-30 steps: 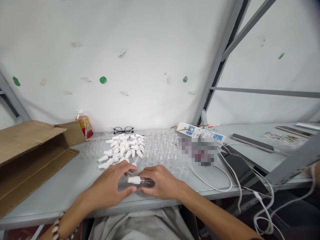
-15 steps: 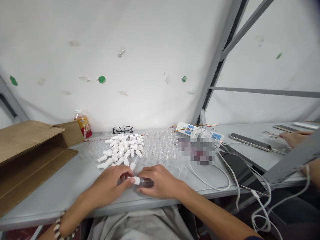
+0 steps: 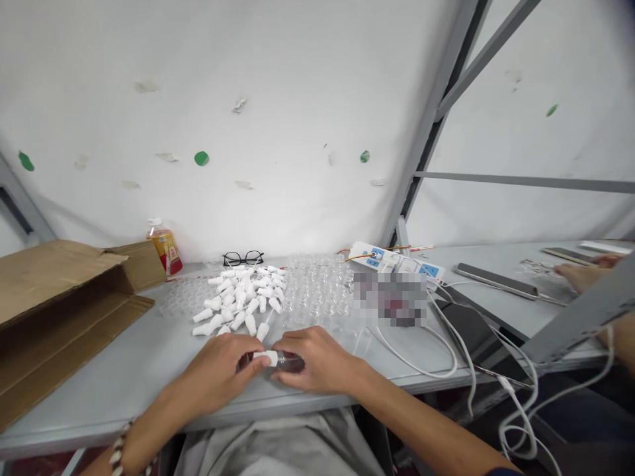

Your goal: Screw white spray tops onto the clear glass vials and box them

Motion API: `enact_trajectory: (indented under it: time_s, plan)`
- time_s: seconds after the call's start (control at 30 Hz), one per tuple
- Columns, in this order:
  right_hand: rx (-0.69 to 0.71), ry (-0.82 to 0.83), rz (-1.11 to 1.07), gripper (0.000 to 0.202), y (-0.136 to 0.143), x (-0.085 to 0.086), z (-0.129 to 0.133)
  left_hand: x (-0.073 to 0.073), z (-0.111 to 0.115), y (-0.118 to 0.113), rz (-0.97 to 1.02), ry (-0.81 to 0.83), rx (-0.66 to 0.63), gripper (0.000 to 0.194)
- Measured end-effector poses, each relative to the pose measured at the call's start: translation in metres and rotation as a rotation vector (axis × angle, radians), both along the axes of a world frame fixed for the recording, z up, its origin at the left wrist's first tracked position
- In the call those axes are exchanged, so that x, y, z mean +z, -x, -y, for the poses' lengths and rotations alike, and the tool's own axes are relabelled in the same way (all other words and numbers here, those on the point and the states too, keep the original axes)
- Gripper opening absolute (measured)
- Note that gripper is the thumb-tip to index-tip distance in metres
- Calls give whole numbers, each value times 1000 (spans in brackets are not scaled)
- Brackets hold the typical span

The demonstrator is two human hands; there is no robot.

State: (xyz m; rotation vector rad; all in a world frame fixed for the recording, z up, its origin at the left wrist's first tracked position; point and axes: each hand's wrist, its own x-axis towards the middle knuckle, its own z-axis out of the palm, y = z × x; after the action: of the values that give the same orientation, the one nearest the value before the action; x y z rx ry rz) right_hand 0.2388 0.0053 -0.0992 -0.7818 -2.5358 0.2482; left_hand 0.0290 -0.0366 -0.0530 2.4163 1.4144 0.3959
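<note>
My left hand [image 3: 225, 367] is closed round a white spray cap [image 3: 266, 358], thumb lying along its near side. The cap sits on the end of a small clear bottle [image 3: 288, 361], which lies sideways between my hands. My right hand [image 3: 317, 362] grips the bottle's body, covering its base. Just beyond my hands lies a heap of white spray caps [image 3: 243, 297] with thin tubes. Right of the heap stand several rows of clear bottles [image 3: 317, 291].
An open cardboard box [image 3: 64, 284] stands at the left, near a drink bottle [image 3: 166, 248]. Black glasses [image 3: 243, 258] lie at the back. On the right are a power strip [image 3: 397, 262], white cables, a phone [image 3: 483, 344] and a metal post. Another person's hand [image 3: 578, 274] is at far right.
My left hand's fingers have shifted round the cap, the thumb moving forward over it. My right hand stays in place on the bottle.
</note>
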Motion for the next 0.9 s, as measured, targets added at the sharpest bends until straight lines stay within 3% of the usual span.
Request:
enact_trajectory:
  time_s: [0.2, 0.37, 0.47, 0.7, 0.9]
  plan:
    - [-46, -46, -146, 23, -1, -3, -3, -12, -6, 5, 90, -196, -67, 26]
    - [-17, -125, -157, 17, 0, -8, -5, -6, -3, 1, 83, -119, -30, 25]
    - [9, -143, -152, 22, 0, -10, -6, -10, -4, -1, 77, -120, -26, 25]
    - [79, 107, -85, 38, -3, 2, -1, -26, -11, 5, 130, -505, -263, 28]
    - [97, 256, -58, 38, -3, 6, 1, -20, -6, 5, 64, -462, -279, 22]
